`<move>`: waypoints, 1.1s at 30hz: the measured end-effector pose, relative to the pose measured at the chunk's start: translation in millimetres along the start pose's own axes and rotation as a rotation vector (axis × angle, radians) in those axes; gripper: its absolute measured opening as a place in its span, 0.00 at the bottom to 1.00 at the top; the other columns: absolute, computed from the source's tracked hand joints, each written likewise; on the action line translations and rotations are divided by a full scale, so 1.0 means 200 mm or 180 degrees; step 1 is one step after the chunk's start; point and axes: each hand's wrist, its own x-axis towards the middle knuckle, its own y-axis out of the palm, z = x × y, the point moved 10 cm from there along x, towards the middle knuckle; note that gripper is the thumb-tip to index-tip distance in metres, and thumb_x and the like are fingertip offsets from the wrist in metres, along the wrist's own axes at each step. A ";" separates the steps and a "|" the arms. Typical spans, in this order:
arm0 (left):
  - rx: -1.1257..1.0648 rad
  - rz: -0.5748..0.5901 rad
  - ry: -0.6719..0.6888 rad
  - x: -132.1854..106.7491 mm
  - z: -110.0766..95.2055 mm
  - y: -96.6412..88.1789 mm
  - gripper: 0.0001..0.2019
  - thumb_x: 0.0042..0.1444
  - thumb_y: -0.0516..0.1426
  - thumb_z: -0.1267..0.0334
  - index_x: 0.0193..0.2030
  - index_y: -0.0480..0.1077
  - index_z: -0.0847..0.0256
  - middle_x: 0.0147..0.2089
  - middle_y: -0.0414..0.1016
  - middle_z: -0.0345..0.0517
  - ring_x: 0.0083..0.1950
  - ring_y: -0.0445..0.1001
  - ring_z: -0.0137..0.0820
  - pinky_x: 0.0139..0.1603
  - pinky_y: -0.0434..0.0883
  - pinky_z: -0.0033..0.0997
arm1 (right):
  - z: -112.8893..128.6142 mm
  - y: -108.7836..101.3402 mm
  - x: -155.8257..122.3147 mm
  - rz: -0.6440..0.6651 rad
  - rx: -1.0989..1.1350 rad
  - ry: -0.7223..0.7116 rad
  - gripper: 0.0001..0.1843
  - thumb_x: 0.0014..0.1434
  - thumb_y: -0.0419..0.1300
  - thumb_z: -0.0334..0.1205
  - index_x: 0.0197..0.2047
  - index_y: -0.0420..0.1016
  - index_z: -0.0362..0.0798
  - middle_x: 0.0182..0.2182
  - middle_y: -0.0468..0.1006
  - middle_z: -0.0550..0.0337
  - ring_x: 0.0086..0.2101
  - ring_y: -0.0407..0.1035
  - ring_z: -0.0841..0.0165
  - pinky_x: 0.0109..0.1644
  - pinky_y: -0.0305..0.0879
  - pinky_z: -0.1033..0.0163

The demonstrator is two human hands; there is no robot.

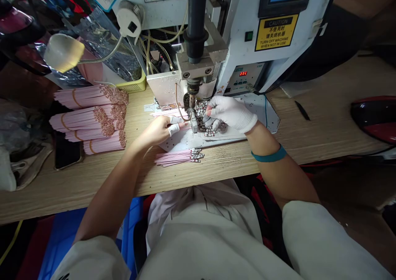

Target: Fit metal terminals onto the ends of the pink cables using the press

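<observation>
Pink wires (169, 113) — left grip (156, 130), gloved right grip (230, 114)

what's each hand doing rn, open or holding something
left hand: closed, pinching pink wires
right hand: white-gloved, fingers curled over a pile of small metal pieces, can't tell if holding one

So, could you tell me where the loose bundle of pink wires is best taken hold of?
Grip the pink wire bundle around its plain middle from the near side with the left hand: it lies flat on the bench, metal-tipped ends fanning right.
</observation>
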 end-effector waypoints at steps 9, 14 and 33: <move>-0.0880 0.0022 0.0210 0.00 -0.04 0.01 0.18 0.53 0.61 0.49 0.30 0.73 0.65 0.34 0.74 0.45 0.33 0.69 0.28 0.34 0.66 0.26 | 0.04 0.08 0.02 -0.0004 0.0284 -0.0381 0.06 0.54 0.62 0.23 0.36 0.78 0.39 0.26 0.76 0.60 0.21 0.66 0.77 0.19 0.64 0.73; -0.0892 -0.0030 0.0244 0.00 -0.05 0.00 0.19 0.52 0.63 0.48 0.33 0.76 0.66 0.37 0.76 0.48 0.36 0.72 0.31 0.37 0.68 0.28 | 0.01 0.14 0.03 0.0178 0.0570 -0.0112 0.07 0.53 0.62 0.22 0.34 0.74 0.41 0.21 0.72 0.64 0.17 0.62 0.77 0.14 0.59 0.73; -0.0774 -0.0169 0.0301 0.05 -0.07 0.02 0.15 0.51 0.59 0.54 0.22 0.68 0.64 0.25 0.67 0.40 0.28 0.63 0.26 0.31 0.62 0.26 | 0.01 0.17 0.04 0.0231 0.0364 -0.0093 0.06 0.52 0.62 0.28 0.33 0.71 0.46 0.22 0.69 0.64 0.18 0.59 0.77 0.15 0.54 0.71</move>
